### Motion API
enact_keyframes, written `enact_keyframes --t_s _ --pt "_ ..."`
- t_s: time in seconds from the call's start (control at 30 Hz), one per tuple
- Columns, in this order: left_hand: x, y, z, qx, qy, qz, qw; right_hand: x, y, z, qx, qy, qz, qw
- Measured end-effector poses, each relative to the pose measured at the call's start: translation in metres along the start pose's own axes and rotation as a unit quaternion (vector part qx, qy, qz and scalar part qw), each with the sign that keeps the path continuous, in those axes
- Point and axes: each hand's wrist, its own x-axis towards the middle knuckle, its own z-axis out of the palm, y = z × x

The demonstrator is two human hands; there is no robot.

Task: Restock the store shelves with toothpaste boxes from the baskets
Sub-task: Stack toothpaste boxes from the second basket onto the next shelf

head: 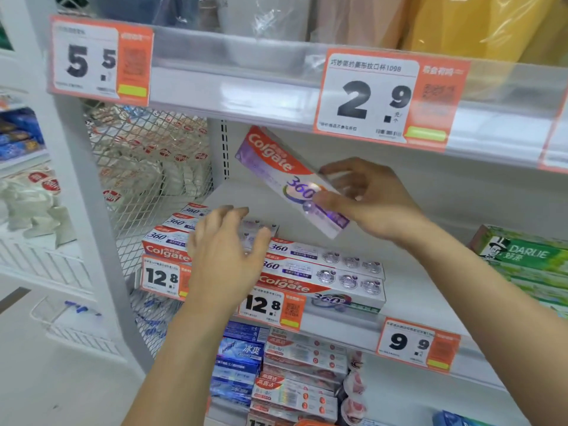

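My right hand (365, 199) grips a purple and red Colgate 360 toothpaste box (284, 176), tilted in the air above the white middle shelf (415, 290). Flat on that shelf lie several Colgate 360 boxes: a stack at the left (167, 244) and a row at the front (322, 272). With fingers spread, my left hand (227, 250) rests over the left stack and holds nothing. No basket is in view.
The upper shelf edge (246, 84) with price tags 5.5 and 2.9 hangs just above the held box. Green Darlie boxes (522, 259) lie at the right. A wire mesh divider (147, 179) bounds the shelf's left. More toothpaste boxes (276, 370) fill the shelf below.
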Motion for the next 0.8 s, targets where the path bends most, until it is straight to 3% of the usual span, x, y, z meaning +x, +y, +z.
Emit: enact_keyframes --t_s 0.07,0.23,0.37,0.5,0.8 --pt "0.007 -0.014 0.004 0.08 -0.029 -0.013 0.996 0.032 0.003 0.012 -0.084 -0.001 -0.026 0.996" --pt "0.019 -0.031 0.012 0.168 -0.122 -0.018 0.978 0.092 0.031 0.072 -0.137 -0.052 -0.001 0.989" --pt "0.018 -0.035 0.018 0.208 -0.153 -0.01 0.966 0.094 0.055 0.104 -0.038 -0.156 0.051 0.986" --pt "0.019 -0.035 0.019 0.213 -0.153 -0.01 0.965 0.087 0.062 0.099 0.062 -0.291 0.143 0.944" --pt "0.019 -0.032 0.018 0.215 -0.156 -0.01 0.964 0.089 0.057 0.101 0.067 -0.277 0.133 0.949"
